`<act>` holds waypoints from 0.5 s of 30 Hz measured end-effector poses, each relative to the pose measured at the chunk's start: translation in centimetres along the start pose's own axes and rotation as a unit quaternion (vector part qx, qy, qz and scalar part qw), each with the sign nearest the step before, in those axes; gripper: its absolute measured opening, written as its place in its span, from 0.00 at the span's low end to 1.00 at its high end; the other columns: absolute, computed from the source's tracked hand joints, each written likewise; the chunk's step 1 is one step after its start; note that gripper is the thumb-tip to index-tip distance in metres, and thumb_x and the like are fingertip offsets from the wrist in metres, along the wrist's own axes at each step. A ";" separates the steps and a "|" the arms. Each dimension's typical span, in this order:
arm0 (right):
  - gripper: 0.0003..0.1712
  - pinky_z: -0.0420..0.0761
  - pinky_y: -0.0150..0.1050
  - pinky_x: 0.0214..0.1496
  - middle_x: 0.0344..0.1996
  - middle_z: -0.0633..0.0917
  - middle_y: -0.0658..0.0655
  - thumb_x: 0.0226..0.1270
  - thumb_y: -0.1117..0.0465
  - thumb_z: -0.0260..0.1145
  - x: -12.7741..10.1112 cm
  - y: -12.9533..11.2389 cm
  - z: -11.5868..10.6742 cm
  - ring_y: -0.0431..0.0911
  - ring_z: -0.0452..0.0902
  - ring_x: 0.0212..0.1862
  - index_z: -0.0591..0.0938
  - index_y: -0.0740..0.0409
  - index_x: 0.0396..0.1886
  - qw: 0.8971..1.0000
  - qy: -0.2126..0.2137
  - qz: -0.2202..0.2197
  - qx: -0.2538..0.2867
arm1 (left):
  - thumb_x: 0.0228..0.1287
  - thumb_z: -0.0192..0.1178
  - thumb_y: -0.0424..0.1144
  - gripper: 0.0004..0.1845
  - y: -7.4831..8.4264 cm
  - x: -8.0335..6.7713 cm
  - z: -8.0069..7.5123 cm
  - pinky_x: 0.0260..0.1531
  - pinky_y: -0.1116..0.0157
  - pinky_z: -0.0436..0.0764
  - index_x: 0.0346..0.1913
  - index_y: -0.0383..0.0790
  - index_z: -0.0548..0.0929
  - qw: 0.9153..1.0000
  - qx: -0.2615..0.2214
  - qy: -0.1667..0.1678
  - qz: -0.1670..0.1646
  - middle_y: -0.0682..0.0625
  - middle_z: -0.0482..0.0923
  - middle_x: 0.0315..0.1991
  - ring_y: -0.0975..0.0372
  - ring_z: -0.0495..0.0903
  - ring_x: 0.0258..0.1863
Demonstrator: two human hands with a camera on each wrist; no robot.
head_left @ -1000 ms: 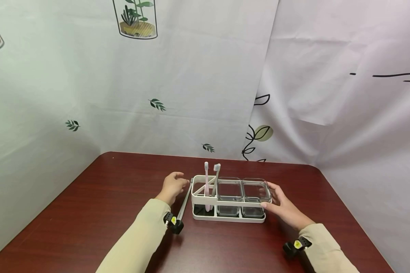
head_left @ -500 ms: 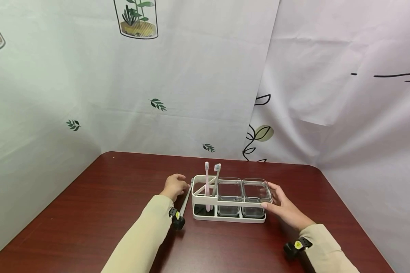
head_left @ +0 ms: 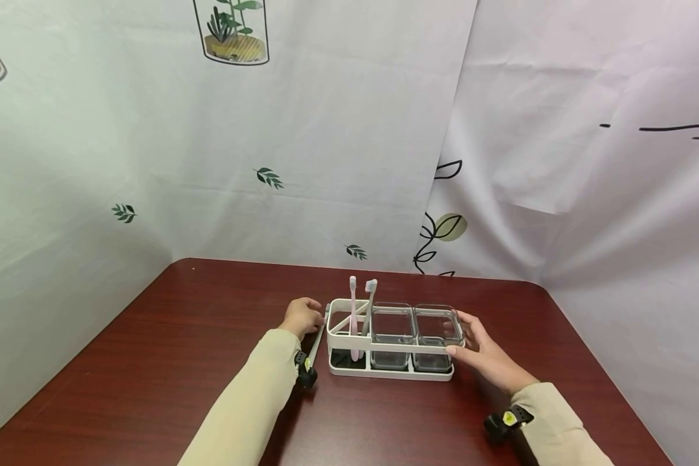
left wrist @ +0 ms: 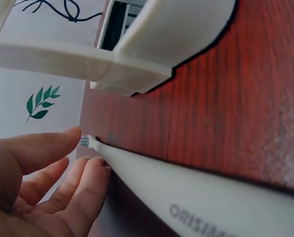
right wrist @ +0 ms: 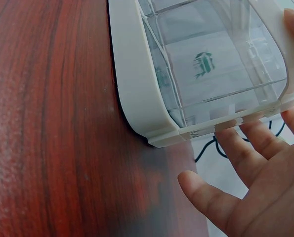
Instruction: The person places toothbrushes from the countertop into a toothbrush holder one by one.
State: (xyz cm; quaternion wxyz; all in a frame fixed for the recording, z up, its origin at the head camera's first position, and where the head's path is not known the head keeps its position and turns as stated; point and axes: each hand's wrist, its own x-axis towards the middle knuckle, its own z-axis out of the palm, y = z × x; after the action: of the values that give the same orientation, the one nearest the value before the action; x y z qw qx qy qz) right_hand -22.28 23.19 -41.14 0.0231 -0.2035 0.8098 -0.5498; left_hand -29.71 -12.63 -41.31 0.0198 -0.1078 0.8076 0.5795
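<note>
A white toothbrush holder [head_left: 408, 347] stands on the table. In its left compartment lean a pink toothbrush [head_left: 353, 320] and a grey one [head_left: 369, 310]; two clear cups [head_left: 391, 327] fill the others. My right hand [head_left: 489, 359] grips the holder's right end, thumb on the front of the upper rim and fingers at the side. Another toothbrush [left wrist: 156, 182], pale with lettering on its handle, lies left of the holder. My left hand [left wrist: 53, 182] is at its bristled end, thumb tip by the bristles and fingertips right at the neck, a gap showing between thumb and fingers.
The dark red wooden table [head_left: 151, 362] ends at a back edge with rounded corners. Behind it hangs a pale cloth [head_left: 326, 129] printed with leaves and jars. Wrist cameras [head_left: 307, 374] are strapped over both sleeves.
My left hand has moved slightly right and toward the lying toothbrush, its fingers drawing closer together at the head end. The right hand and holder have stayed put.
</note>
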 end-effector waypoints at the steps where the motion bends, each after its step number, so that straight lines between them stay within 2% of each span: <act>1: 0.39 0.71 0.24 0.55 0.64 0.67 0.71 0.68 0.63 0.63 0.0 0.0 0.0 0.61 0.63 0.66 0.52 0.62 0.71 1.000 0.001 0.000 -0.001 | 0.51 0.59 0.16 0.18 0.0 0.0 0.1 0.29 0.63 0.81 0.48 0.24 0.78 1.000 0.002 -0.001 0.001 0.37 0.77 0.35 0.57 0.77 0.29; 6: 0.39 0.70 0.23 0.55 0.65 0.67 0.71 0.67 0.64 0.63 0.0 -0.1 0.0 0.60 0.63 0.66 0.53 0.62 0.71 1.000 0.003 -0.001 0.001 | 0.49 0.59 0.15 0.17 -0.1 0.2 0.1 0.29 0.62 0.82 0.46 0.24 0.78 1.000 0.028 -0.003 0.010 0.38 0.76 0.33 0.55 0.76 0.30; 8: 0.39 0.70 0.23 0.55 0.65 0.67 0.71 0.67 0.64 0.63 0.0 -0.1 0.0 0.62 0.62 0.66 0.52 0.62 0.71 1.000 0.003 -0.002 0.003 | 0.48 0.59 0.15 0.17 -0.1 0.2 0.2 0.28 0.63 0.82 0.45 0.24 0.78 0.999 0.037 -0.003 0.012 0.38 0.76 0.33 0.56 0.76 0.29; 15: 0.40 0.69 0.23 0.55 0.65 0.66 0.72 0.67 0.63 0.63 0.0 -0.1 0.0 0.66 0.60 0.67 0.52 0.62 0.71 1.000 0.001 0.002 0.002 | 0.45 0.60 0.14 0.16 -0.1 0.2 0.3 0.22 0.66 0.78 0.41 0.25 0.78 0.998 0.068 0.002 0.015 0.41 0.76 0.31 0.58 0.74 0.22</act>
State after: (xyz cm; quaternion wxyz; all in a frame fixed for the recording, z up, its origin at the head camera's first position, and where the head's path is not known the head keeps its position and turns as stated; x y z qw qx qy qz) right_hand -22.31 23.19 -41.05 0.0237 -0.2016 0.8093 -0.5512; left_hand -29.93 -12.36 -41.52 0.0173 -0.0954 0.8468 0.5230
